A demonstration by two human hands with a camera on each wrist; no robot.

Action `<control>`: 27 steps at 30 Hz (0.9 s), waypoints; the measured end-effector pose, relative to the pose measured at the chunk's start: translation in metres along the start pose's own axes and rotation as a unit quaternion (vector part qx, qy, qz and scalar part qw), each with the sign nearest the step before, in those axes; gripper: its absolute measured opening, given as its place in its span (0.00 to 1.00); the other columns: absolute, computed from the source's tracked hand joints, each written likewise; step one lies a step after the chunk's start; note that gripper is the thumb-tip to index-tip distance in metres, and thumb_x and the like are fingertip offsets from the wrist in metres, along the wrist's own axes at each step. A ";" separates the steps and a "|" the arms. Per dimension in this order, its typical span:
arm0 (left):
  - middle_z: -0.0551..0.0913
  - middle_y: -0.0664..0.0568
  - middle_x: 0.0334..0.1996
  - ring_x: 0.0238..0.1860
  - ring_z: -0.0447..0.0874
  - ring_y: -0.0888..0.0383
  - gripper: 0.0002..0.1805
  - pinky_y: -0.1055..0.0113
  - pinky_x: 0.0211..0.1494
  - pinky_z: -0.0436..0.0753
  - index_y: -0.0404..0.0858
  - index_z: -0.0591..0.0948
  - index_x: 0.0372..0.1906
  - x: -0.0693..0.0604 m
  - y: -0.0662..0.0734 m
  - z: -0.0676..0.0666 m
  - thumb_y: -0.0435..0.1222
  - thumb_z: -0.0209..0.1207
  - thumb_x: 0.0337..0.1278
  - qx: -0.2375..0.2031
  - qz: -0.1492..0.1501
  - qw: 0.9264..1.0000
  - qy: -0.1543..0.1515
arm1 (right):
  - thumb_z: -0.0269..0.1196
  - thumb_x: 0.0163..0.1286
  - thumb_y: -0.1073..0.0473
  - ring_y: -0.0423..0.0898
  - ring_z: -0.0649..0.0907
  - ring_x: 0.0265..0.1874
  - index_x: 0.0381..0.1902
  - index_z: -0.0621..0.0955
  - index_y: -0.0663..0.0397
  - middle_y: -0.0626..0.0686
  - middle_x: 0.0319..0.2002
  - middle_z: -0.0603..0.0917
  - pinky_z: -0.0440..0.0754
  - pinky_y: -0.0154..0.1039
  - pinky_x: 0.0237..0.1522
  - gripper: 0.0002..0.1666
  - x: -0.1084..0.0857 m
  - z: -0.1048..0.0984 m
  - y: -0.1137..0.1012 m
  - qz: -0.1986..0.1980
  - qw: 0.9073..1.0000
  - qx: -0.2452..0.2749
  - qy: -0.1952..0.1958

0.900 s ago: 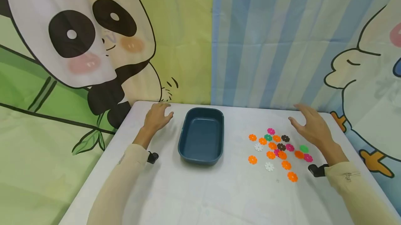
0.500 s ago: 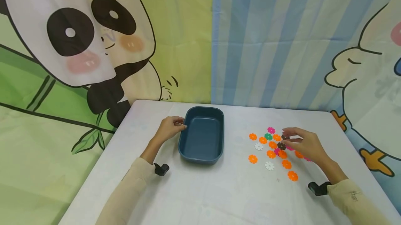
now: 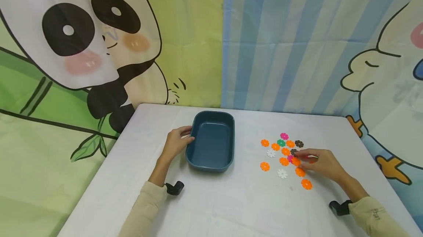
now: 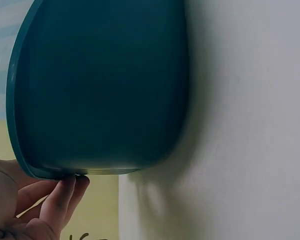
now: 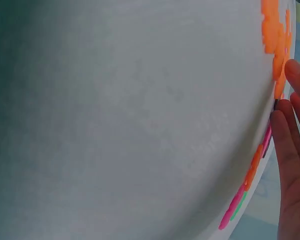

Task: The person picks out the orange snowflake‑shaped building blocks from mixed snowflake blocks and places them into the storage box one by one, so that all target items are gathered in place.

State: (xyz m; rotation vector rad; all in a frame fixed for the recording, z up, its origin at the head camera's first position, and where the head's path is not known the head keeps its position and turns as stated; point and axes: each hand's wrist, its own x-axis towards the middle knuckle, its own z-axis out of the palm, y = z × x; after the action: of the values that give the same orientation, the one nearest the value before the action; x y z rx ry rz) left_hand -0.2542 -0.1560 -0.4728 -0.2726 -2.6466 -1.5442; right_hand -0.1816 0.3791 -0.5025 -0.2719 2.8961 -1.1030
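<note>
A dark blue rectangular tray (image 3: 212, 145) with rounded corners sits left of the table's middle. My left hand (image 3: 177, 143) pinches its left rim, thumb at the top edge and fingers against the outer wall; the left wrist view shows these fingers (image 4: 62, 202) under the lip. Flower-shaped plastic discs lie flat and scattered on the right. My right hand (image 3: 325, 163) reaches over them, thumb apart from the fingers, near an orange disc (image 3: 295, 161) and a brown disc (image 3: 293, 152). No disc is visibly between thumb and fingers; the hand hides some discs.
Other discs lie around: white disc (image 3: 282, 173), green disc (image 3: 281, 142), pink disc (image 3: 284, 136), with several orange ones. A white cloth covers the table (image 3: 231, 204). A printed curtain (image 3: 281, 42) hangs behind its back edge.
My left hand has come right and down from beside the tray onto its rim. My right hand has lowered leftward onto the discs. The view has shifted slightly.
</note>
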 end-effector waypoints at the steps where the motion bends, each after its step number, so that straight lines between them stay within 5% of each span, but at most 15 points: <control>1: 0.83 0.39 0.52 0.56 0.80 0.46 0.25 0.54 0.58 0.81 0.30 0.78 0.59 -0.001 0.000 0.001 0.31 0.67 0.55 -0.005 0.001 1.000 0.003 | 0.76 0.54 0.54 0.55 0.82 0.50 0.49 0.86 0.51 0.52 0.47 0.86 0.85 0.29 0.42 0.24 0.000 0.001 0.000 0.002 1.000 0.001 0.000; 12: 0.79 0.37 0.57 0.58 0.79 0.48 0.23 0.62 0.57 0.82 0.28 0.77 0.60 -0.009 -0.006 0.009 0.30 0.63 0.61 -0.045 0.016 0.998 0.028 | 0.75 0.55 0.48 0.55 0.82 0.48 0.47 0.88 0.46 0.51 0.44 0.87 0.83 0.25 0.41 0.21 0.001 0.001 -0.002 0.001 0.998 -0.056 -0.004; 22: 0.79 0.42 0.59 0.60 0.77 0.50 0.24 0.68 0.57 0.81 0.32 0.77 0.61 -0.014 -0.006 0.012 0.30 0.65 0.59 -0.070 0.034 0.995 0.056 | 0.77 0.53 0.52 0.53 0.82 0.47 0.46 0.88 0.43 0.47 0.43 0.87 0.83 0.32 0.45 0.20 0.002 0.000 -0.005 -0.017 0.995 -0.094 -0.013; 27: 0.78 0.37 0.59 0.60 0.76 0.45 0.25 0.62 0.58 0.80 0.28 0.76 0.60 -0.014 -0.008 0.013 0.27 0.65 0.57 -0.102 0.043 0.992 0.058 | 0.76 0.54 0.55 0.52 0.83 0.46 0.46 0.88 0.45 0.49 0.43 0.87 0.87 0.39 0.45 0.19 0.004 0.001 -0.006 -0.025 0.995 -0.097 -0.010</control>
State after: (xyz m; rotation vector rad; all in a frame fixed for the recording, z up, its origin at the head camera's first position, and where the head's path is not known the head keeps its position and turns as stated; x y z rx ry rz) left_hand -0.2412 -0.1499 -0.4880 -0.2942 -2.3603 -1.7461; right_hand -0.1847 0.3736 -0.4996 -0.3594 2.9949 -0.8198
